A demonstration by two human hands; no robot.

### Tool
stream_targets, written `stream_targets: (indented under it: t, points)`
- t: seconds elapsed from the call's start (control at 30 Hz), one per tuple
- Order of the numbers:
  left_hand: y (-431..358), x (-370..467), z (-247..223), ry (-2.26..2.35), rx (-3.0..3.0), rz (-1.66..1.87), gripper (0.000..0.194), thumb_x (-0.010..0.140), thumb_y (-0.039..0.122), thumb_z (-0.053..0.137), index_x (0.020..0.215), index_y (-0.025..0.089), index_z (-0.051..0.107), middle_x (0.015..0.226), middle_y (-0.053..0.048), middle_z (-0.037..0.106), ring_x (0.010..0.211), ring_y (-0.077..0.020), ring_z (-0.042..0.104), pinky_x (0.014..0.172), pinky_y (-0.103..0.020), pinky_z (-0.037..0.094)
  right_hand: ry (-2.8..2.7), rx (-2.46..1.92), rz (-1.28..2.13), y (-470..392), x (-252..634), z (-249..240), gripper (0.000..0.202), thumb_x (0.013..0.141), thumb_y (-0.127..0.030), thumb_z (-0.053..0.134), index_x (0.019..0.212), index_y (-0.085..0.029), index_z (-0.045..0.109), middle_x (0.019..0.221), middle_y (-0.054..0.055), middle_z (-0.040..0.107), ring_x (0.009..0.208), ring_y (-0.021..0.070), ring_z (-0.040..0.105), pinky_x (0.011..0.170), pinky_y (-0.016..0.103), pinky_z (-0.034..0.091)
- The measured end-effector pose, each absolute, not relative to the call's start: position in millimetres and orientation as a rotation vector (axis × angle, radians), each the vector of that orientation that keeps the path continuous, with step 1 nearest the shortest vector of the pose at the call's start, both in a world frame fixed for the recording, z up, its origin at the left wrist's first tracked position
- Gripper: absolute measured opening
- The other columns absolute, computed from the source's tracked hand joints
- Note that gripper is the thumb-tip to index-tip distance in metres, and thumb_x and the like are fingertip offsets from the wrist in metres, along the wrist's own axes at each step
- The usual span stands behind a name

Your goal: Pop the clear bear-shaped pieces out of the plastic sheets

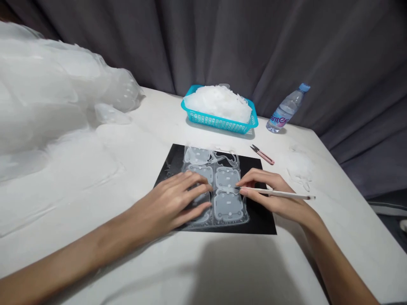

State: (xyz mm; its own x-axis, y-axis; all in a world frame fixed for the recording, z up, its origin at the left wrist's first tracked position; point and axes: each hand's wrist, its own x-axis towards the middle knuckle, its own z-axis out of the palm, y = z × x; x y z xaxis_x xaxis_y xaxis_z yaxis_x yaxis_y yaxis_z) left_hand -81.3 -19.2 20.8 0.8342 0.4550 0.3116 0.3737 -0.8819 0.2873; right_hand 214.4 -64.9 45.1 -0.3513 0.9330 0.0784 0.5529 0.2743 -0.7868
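Note:
A translucent moulded sheet [228,206] with several rounded rectangular pieces lies on a black mat [259,220]. My left hand [178,197] rests palm down over the sheet's left part, fingers spread, covering some of the pieces. My right hand [270,190] pinches a thin white pen-like tool [282,193] near its tip, which meets the sheet between two pieces of the right column. At the sheet's top right, one section shows only a frame with the black mat visible through it.
A blue basket [216,123] heaped with white translucent pieces stands at the back, beside a water bottle [284,111]. Pink-handled snips [262,154] lie behind my right hand. Clear scraps [300,165] are at the right; large translucent bags [57,84] fill the left.

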Motion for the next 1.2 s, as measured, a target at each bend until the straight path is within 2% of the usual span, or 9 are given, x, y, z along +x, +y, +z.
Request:
stream_targets:
  t: [0.23,0.43,0.73,0.97,1.2]
  points:
    - [-35,-69,10,0.681,3.045,0.652,0.026,0.108,0.027,0.053,0.127,0.017,0.068,0.117,-0.009,0.073,0.101,-0.0267,0.071,0.089,-0.039,0.053,-2.066,-1.315,0.959,-66,209,38,0.006,0.1,-0.026,0.069,0.102,-0.023,0.074,0.103,0.002,0.072,0.096,0.0169,0.068,0.086,0.028,0.05]
    - [-44,-55,6,0.697,3.15,0.593,0.036,0.11,0.03,0.048,0.136,0.014,0.065,0.118,-0.012,0.072,0.104,-0.0289,0.068,0.091,-0.041,0.052,-2.125,-1.309,0.956,-69,212,38,0.008,0.103,-0.028,0.065,0.103,-0.024,0.072,0.105,0.002,0.072,0.099,0.0171,0.068,0.087,0.027,0.05]
    - [-45,-49,1,0.767,3.111,0.521,0.04,0.11,0.03,0.044,0.144,0.018,0.063,0.125,-0.015,0.067,0.111,-0.0312,0.064,0.094,-0.044,0.052,-2.17,-1.269,0.914,-67,216,37,0.013,0.105,-0.031,0.061,0.104,-0.023,0.071,0.106,0.004,0.071,0.099,0.0185,0.067,0.087,0.029,0.05]
    - [-38,-49,3,0.72,2.992,0.503,0.042,0.109,0.034,0.045,0.144,0.018,0.063,0.123,-0.016,0.064,0.112,-0.0339,0.062,0.09,-0.048,0.052,-2.204,-1.233,0.848,-66,216,36,0.017,0.107,-0.033,0.058,0.107,-0.022,0.072,0.107,0.006,0.072,0.1,0.0212,0.068,0.088,0.032,0.053]
    - [-37,-49,4,0.715,2.934,0.513,0.042,0.108,0.036,0.049,0.146,0.022,0.061,0.121,-0.014,0.064,0.11,-0.0317,0.06,0.092,-0.046,0.051,-2.27,-1.22,0.79,-66,214,33,0.015,0.109,-0.031,0.055,0.11,-0.022,0.067,0.107,0.006,0.069,0.102,0.0195,0.067,0.09,0.031,0.052]
